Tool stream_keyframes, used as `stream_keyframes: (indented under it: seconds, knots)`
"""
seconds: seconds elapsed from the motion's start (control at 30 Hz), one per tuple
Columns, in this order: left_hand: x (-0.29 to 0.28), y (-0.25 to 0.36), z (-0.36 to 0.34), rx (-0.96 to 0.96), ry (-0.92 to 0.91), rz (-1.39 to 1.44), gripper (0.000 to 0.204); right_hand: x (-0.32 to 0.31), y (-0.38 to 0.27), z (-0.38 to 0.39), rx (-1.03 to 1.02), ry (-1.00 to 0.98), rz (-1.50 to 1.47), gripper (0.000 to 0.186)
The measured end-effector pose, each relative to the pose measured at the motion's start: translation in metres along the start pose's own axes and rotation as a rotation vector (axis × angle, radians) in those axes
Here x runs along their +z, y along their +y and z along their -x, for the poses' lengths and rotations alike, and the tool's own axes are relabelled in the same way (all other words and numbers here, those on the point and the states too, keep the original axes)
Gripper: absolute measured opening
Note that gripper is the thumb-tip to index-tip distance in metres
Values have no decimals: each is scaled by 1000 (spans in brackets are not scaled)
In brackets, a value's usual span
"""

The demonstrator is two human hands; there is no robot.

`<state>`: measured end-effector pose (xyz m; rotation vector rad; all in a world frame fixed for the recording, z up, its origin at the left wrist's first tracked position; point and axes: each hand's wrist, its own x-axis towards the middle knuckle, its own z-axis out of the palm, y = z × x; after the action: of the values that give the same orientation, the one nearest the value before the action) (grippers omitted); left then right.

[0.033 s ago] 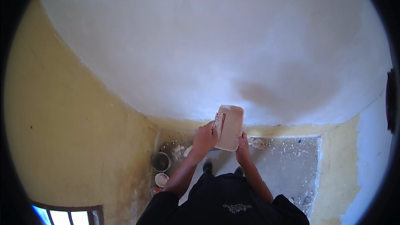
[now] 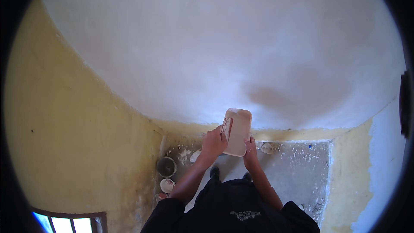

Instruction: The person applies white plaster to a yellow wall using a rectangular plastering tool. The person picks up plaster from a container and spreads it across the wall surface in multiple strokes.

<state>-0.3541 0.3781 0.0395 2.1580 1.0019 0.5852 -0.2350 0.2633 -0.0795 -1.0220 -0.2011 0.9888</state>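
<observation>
In front of my body, just off the white wall, I hold a flat, pinkish plastering float [image 2: 239, 130] with rounded corners. White residue coats its far edge. My left hand [image 2: 212, 145] is closed around its reddish, putty-smeared handle at the left side; the palm hides part of the grip. At the lower right edge, my right hand [image 2: 250, 154] pinches the plate, thumb on top and the other fingers mostly out of sight below it.
A broad white-coated wall [image 2: 207, 51] stands ahead, meeting a yellow wall [image 2: 77, 138] on the left. A dark bucket [image 2: 166, 167] and a white tub [image 2: 167, 185] stand at the left of the spattered floor [image 2: 286, 177]. A barred window [image 2: 71, 224] is at the lower left.
</observation>
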Motion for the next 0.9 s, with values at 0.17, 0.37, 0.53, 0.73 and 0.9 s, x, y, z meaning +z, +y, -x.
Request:
stream_keyframes:
  seconds: [0.17, 0.37, 0.53, 0.73, 0.9]
  knots:
    - [39, 5, 0, -112, 15, -184, 17, 6, -14, 11, -44, -31, 92, 66]
    - [37, -10, -1, 16, 5, -11, 23, 10, -13, 9, -59, 24, 227, 64]
    - [24, -68, -5, -203, -92, 536, 18, 7, 5, 6, 21, 78, 176, 60]
    - [3, -84, 1, -481, -294, 1232, 35, -1, 5, 2, 14, 100, 22, 61]
    - [0, -119, 3, -500, -464, 1338, 42, 19, 4, 1, 8, 129, -20, 56]
